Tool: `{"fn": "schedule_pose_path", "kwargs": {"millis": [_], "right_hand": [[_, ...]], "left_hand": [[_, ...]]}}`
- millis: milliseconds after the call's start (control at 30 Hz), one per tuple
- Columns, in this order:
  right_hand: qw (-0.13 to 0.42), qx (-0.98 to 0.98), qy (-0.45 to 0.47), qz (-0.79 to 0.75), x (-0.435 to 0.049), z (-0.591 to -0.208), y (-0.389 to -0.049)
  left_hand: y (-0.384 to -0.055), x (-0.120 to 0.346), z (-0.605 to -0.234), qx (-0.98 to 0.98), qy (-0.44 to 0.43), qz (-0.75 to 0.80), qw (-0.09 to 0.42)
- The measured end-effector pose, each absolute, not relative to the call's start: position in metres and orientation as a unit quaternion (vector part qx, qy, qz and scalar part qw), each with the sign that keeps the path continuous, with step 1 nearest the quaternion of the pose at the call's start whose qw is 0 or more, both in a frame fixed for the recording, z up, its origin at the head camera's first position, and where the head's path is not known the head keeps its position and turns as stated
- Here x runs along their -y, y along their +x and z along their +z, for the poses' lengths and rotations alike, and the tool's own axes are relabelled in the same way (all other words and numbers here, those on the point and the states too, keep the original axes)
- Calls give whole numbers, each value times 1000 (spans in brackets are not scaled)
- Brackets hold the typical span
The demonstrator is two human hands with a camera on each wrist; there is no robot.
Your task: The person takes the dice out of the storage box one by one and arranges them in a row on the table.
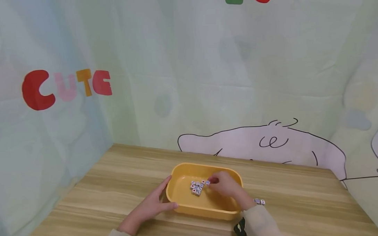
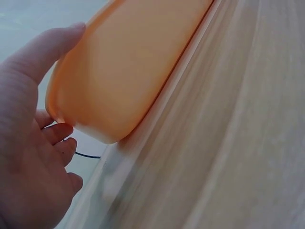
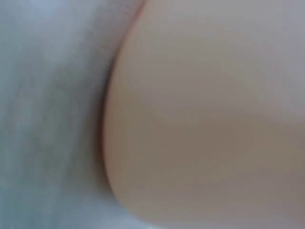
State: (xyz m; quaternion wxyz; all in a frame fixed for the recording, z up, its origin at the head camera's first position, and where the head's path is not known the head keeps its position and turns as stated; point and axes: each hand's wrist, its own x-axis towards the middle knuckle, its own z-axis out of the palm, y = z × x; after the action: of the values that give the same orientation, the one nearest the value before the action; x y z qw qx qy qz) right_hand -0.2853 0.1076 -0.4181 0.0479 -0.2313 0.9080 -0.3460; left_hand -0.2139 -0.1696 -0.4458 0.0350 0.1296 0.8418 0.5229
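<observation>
A yellow-orange plastic basin (image 1: 208,213) stands on the wooden table. My left hand (image 1: 151,204) grips its left end, thumb on the near side and fingers toward the far side; the left wrist view shows the thumb (image 2: 52,45) at the rim and the fingers (image 2: 59,133) bent at the end wall. Inside the basin, several small white dice (image 1: 196,188) with red and blue dots lie bunched together. My right hand (image 1: 224,184) reaches into the basin and pinches a die (image 1: 208,182) at the bunch's right edge. The right wrist view is blurred, filled by a tan rounded surface.
A few more dice (image 1: 259,201) sit on the table just right of the basin, partly behind my right forearm. The wooden table (image 1: 131,165) meets a printed cloth backdrop (image 1: 190,79) at its back and sides. A black strap piece (image 1: 239,229) shows by the right sleeve.
</observation>
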Motion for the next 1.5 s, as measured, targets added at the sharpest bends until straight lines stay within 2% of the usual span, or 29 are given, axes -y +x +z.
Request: {"fn": "schedule_pose_path", "kwargs": {"millis": [500,1000,1500], "right_hand": [[22,-906,-255,-337,-139,-393,-272],[25,-907,-239,-346,-190,-366,-250],[12,-919,-220,-328,-256,-373,-235]], "left_hand": [[-215,172,-447,-845,119,520,45],[-215,171,-444,-841,116,526,57],[-216,169,-444,-841,119,525,52]]}}
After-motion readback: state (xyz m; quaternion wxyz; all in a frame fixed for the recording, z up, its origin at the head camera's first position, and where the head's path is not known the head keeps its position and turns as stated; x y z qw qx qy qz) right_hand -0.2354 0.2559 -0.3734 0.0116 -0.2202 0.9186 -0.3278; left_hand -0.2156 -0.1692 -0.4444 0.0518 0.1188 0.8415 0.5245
